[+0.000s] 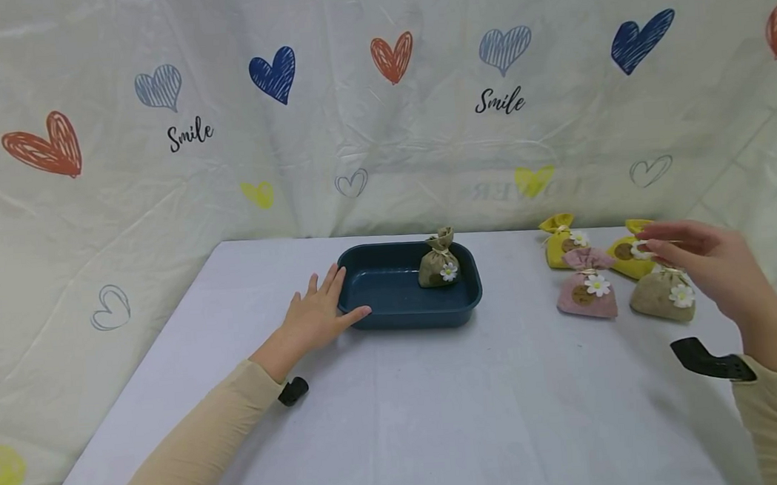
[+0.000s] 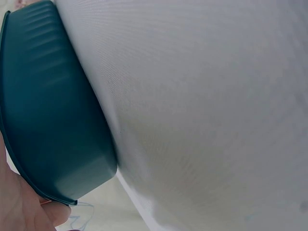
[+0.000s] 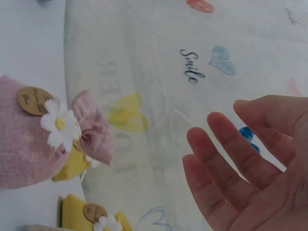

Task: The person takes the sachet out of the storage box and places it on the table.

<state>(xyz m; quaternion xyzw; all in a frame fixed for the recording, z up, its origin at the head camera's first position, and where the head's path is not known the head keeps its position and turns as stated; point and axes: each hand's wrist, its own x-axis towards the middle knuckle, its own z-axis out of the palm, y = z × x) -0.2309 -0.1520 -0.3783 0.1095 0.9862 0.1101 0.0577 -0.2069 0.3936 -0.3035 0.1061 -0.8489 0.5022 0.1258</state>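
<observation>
My left hand (image 1: 317, 311) rests on the left end of a dark teal tray (image 1: 393, 321), fingers spread along its rim. Inside the tray, toward the right, a brown drawstring pouch (image 1: 435, 268) with a white flower stands upright. My right hand (image 1: 713, 256) hovers over a group of pouches at the right, its fingers apart with nothing between them. Below and beside it are a beige pouch (image 1: 659, 299), a pink pouch (image 1: 585, 295) and two yellow pouches, one at the back (image 1: 557, 250) and another (image 1: 622, 261) partly hidden by the hand.
A white cloth (image 1: 439, 417) covers the table. Behind it hangs a pale curtain (image 1: 329, 142) printed with hearts and "Smile". The pouches at the right lie close together near the table's back edge.
</observation>
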